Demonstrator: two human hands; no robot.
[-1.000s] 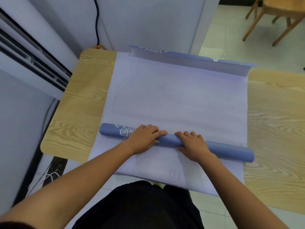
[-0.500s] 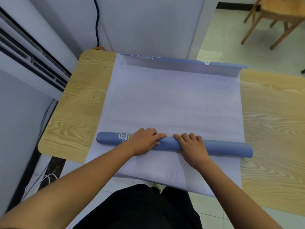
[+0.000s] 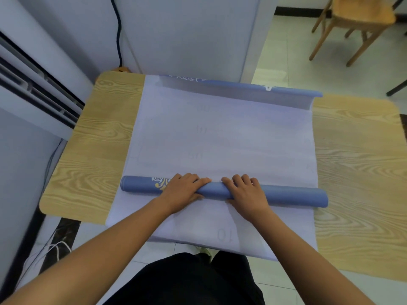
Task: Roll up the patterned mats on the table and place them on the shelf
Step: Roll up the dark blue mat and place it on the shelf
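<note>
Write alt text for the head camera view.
Seen from above, a person's left hand and right hand grip a blue mat roll on a pale, face-down mat spread over a wooden table. The mat's far edge curls up, showing its blue patterned face.

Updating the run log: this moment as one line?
mat: part-rolled, rest flat on table | left hand: grips roll | right hand: grips roll

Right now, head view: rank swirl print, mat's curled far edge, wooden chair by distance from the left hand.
From the left hand:
1. Swirl print, on the roll just to its left.
2. Curled far edge of the mat, ahead.
3. Wooden chair, far upper right.
</note>
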